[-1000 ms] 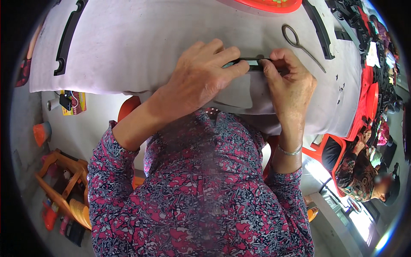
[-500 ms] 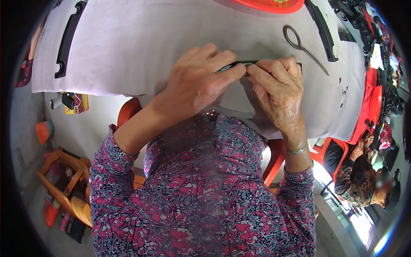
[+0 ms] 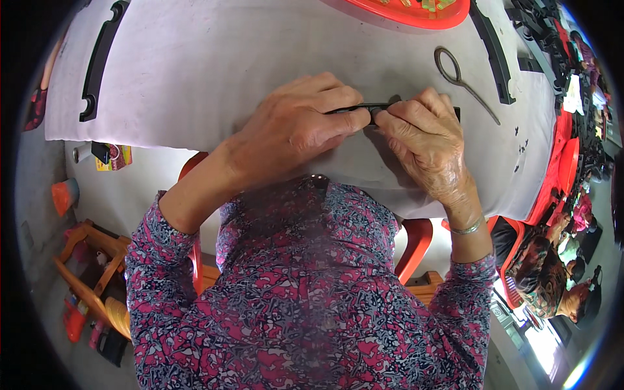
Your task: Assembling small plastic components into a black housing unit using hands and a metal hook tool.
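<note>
A: What lies at the far left?

B: A long black plastic bar [image 3: 97, 62] lies flat on the grey-covered table [image 3: 208, 71], near its left edge, well apart from both hands.

A: And the left hand?

B: The left hand [image 3: 292, 133] rests on the table in front of the person's body. Its fingers [image 3: 338, 120] are curled in and closed on the left end of a thin black strip [image 3: 367, 107], with the thumb tip pressed against it from below.

A: Where exactly is that strip?

B: It lies level between the two hands, just above the table cover, near the table's front edge. Only a short stretch of it shows in the middle and at the right end; the rest is hidden by fingers.

A: The right hand?

B: The right hand [image 3: 426, 140] meets the left one; their thumbs touch. Its fingers are folded tight over the strip's right part. A thin bracelet [image 3: 467, 227] sits on the wrist.

A: Further right?

B: A bent metal hook with a loop [image 3: 463, 81] lies just beyond the right hand, another black bar [image 3: 493, 55] beside it, and a red tray [image 3: 403, 12] at the table's far edge.
</note>
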`<state>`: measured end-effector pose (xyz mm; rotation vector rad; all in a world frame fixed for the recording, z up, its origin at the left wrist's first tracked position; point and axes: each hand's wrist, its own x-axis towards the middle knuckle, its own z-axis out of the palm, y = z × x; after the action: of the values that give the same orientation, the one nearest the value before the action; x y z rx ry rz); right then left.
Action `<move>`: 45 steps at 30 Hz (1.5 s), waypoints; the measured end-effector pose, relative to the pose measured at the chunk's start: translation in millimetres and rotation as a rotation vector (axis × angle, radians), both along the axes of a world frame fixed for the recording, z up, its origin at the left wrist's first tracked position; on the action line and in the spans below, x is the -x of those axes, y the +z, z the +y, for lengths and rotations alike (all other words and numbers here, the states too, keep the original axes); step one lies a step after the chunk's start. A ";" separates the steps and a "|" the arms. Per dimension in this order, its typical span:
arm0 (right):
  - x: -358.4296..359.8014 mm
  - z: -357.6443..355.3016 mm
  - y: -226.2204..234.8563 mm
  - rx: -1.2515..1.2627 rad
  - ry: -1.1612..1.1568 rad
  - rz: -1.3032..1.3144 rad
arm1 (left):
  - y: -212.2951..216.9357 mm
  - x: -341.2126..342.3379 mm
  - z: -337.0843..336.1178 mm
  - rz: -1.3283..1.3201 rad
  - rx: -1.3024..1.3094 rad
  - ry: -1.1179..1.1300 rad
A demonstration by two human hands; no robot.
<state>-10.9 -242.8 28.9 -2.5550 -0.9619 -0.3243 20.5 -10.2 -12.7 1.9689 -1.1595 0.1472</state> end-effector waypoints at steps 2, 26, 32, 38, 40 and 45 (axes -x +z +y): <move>-4.8 -1.5 0.3 0.000 0.055 0.026 | -2.1 -1.1 0.4 -0.007 0.007 -0.010; -2.3 -9.0 4.4 -0.068 0.084 0.079 | -3.0 3.6 -4.0 -0.121 -0.075 0.059; -1.8 -43.5 2.4 -0.593 -0.368 0.178 | 9.1 6.6 -6.7 -0.119 0.006 0.066; -32.7 -83.3 -12.6 -0.144 -0.546 0.086 | 24.9 10.7 -24.5 -0.152 -0.007 0.129; -37.3 -86.7 -17.8 -0.044 -0.535 0.069 | 23.6 16.1 -32.4 -0.175 -0.030 0.153; -42.0 -78.8 -19.0 -0.084 -0.605 0.217 | 23.0 24.1 -40.1 -0.168 -0.128 0.197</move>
<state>31.1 -321.6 9.9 -2.6775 -0.0802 -0.2337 -3.6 -50.3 10.3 2.2180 -1.1019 0.3547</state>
